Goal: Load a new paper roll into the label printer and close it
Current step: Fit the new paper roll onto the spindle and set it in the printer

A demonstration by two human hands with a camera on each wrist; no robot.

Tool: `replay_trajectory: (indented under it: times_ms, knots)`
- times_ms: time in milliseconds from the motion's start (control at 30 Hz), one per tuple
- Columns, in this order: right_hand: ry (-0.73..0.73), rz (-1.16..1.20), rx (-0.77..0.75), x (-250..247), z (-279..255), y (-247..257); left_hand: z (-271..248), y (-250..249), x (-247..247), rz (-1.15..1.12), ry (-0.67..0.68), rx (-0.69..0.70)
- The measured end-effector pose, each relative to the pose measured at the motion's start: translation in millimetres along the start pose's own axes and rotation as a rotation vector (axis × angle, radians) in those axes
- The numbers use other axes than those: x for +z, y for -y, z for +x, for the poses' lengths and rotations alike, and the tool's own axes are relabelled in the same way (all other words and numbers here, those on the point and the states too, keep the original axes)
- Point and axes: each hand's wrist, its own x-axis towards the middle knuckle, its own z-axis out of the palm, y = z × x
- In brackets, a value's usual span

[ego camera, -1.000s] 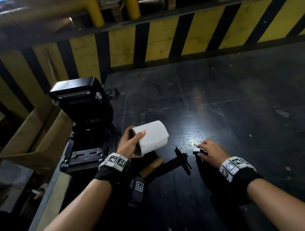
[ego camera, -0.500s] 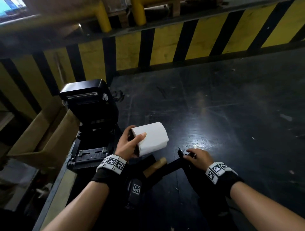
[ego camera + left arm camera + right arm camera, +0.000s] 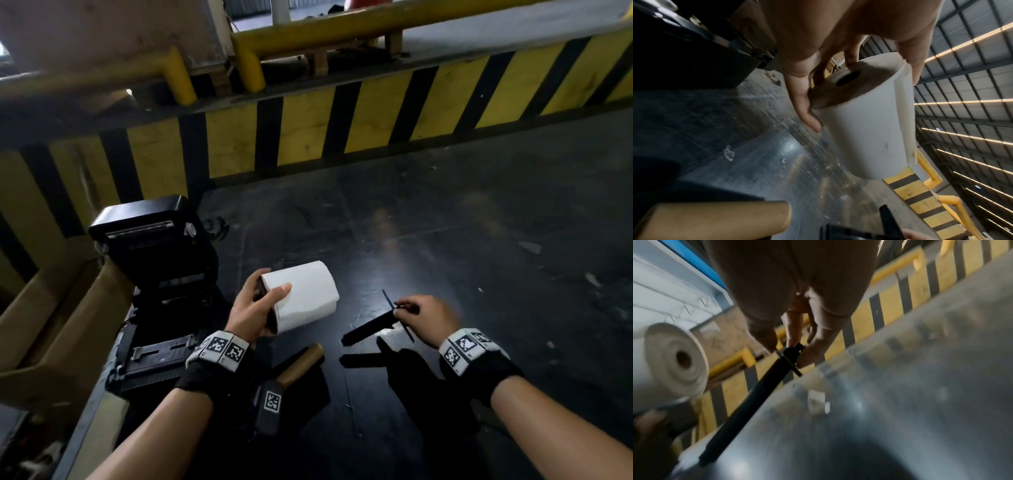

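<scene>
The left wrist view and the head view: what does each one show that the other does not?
Only the left wrist view shows the roll's dark core hole. Only the head view shows the open label printer and the right hand pinching the black spindle. Both show the left hand gripping the white paper roll and the empty cardboard core.

Black wristbands [image 3: 219,377] bearing white coded markers.

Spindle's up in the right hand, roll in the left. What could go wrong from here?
1. The right hand only pinches the black spindle at its flanged end; it might slip while threading the paper roll.
2. The roll's outer edge looks loose and could unwind.
3. The empty cardboard core lies near the open printer and may get knocked.
</scene>
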Motion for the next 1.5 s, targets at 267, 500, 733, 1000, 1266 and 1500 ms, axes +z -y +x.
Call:
replay_trajectory:
  times_ms: [267, 500, 733, 1000, 1266, 1500]
  knots:
    - [-0.307, 0.324, -0.096, -56, 17, 42, 6, -30, 2, -0.13, 0.051, 0.06]
    - [-0.305, 0.472, -0.165, -49, 21, 58, 2, -41, 0, -0.194, 0.094, 0.061]
    - [-0.298, 0.488, -0.191, -45, 19, 64, -2, -42, -1, -0.201, 0.122, 0.061]
    - [-0.208, 0.499, -0.243, -43, 16, 69, 2, -39, -9, -0.228, 0.159, 0.023]
    - [0.097, 0.679, -0.281, 1, -1, 98, -1, -27, 4, -0.22, 0.247, -0.016]
    - [0.24, 0.763, -0.094, 18, 2, 93, -1, -14, 0, -0.221, 0.252, -0.058]
